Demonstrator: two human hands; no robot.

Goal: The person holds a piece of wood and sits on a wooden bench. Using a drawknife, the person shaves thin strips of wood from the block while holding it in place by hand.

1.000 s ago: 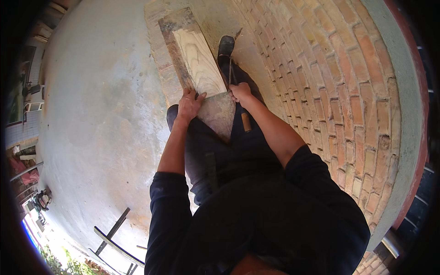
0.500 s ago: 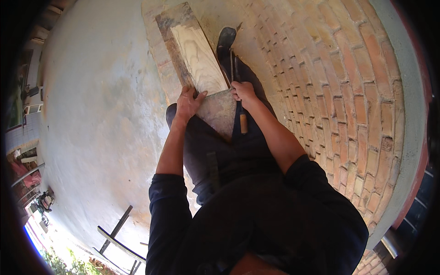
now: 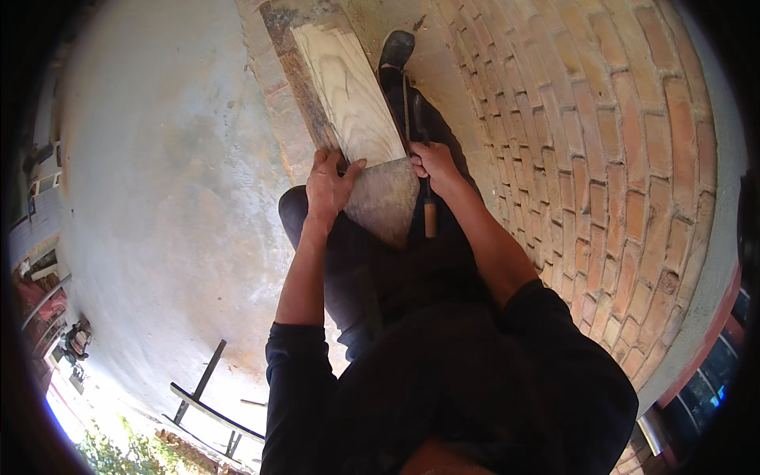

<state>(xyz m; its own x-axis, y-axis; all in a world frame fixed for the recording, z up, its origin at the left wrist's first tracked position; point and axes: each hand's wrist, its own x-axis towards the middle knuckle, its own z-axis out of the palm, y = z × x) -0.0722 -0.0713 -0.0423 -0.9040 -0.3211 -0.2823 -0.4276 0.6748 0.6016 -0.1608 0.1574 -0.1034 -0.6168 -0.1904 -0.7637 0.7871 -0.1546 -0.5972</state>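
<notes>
A pale wooden board (image 3: 352, 95) with wavy grain lies on a wider, dark weathered plank (image 3: 385, 202). The plank reaches back between my thighs, ending in a point. My left hand (image 3: 328, 186) is closed on the pale board's near left corner, thumb on top and fingers at the side. By the near right corner, my right hand (image 3: 437, 165) is closed in a fist round a long, thin tool with a wooden handle (image 3: 430, 219). The handle sticks out below that hand, and a thin rod (image 3: 407, 103) runs up beyond it. My fingers hide the tool's middle.
My dark shoe (image 3: 397, 49) rests beyond the tool, right of the boards. Brick paving (image 3: 586, 158) spreads along the right, smooth concrete (image 3: 182, 182) along the left. A dark metal frame (image 3: 210, 404) stands at the lower left.
The whole view has shifted slightly, so boards and hands appear a little to the right. Both hands keep their grip; little else differs.
</notes>
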